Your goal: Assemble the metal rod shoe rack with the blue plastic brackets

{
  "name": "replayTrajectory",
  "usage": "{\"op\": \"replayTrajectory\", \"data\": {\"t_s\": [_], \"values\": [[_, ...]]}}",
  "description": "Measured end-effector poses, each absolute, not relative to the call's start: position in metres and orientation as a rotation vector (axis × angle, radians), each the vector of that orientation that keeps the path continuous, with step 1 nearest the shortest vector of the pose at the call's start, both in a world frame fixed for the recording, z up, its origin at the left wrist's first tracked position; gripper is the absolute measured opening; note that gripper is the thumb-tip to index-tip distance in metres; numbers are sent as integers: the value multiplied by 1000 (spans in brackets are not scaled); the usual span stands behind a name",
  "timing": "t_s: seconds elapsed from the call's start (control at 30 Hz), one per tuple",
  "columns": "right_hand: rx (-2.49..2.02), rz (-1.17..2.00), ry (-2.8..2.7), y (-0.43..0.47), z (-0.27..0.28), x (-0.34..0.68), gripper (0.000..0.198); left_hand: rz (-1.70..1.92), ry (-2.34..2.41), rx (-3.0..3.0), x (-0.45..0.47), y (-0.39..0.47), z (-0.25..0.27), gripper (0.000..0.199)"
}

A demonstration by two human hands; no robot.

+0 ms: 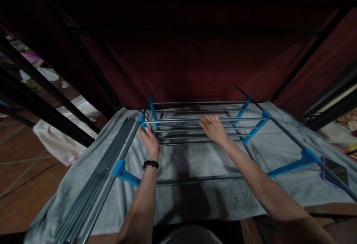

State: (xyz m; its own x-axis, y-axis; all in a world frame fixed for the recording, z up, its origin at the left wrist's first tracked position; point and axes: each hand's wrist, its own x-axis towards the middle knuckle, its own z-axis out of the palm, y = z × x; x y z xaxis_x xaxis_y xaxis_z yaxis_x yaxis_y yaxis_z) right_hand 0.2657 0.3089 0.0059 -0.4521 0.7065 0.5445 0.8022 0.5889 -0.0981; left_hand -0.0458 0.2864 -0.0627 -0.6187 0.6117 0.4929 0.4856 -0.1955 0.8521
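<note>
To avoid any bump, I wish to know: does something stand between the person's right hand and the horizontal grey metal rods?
Nothing visible does; the right hand appears to touch the horizontal grey metal rods. The bundle of long grey metal rods lies farther left, outside that path.

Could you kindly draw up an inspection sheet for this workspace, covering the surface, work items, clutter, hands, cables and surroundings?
Surface: grey blanket, wrinkled.
Work items: rack frame with blue brackets; loose rods bundled along its left side.
Clutter: apparent phone, partly behind the frame's right tube.
Hands: left hand at a blue bracket, dark wristband on; right hand on a rod.
Cables: thin dark cord on the floor, left.
Surroundings: dark red sheet behind; dark bars, striped cloth left.
</note>
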Motion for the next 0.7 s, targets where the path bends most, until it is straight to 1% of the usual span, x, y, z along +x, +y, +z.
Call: {"op": "replayTrajectory", "data": {"t_s": [0.13,0.23,0.37,0.47,0.57,0.63,0.7], "values": [[-1177,-195,-2294,310,6,269,36,1971,2044,1323,-46,275,-84,49],[-1141,-132,-2266,310,4,269,36,1917,2063,1284,-51,267,-101,49],[-1069,-97,-2149,302,-6,276,43,1831,2097,1201,-57,262,-119,39],[-1097,-101,-1987,287,-21,294,48,1749,2120,1183,-58,263,-125,30],[-1219,-90,-1734,271,-43,326,41,1722,2128,1132,-57,265,-125,24],[-1333,-65,-1544,264,-62,355,33,1721,2093,1122,-57,268,-124,22],[-1467,-20,-1313,262,-81,386,30,1708,2043,1116,-57,270,-122,22]]}}
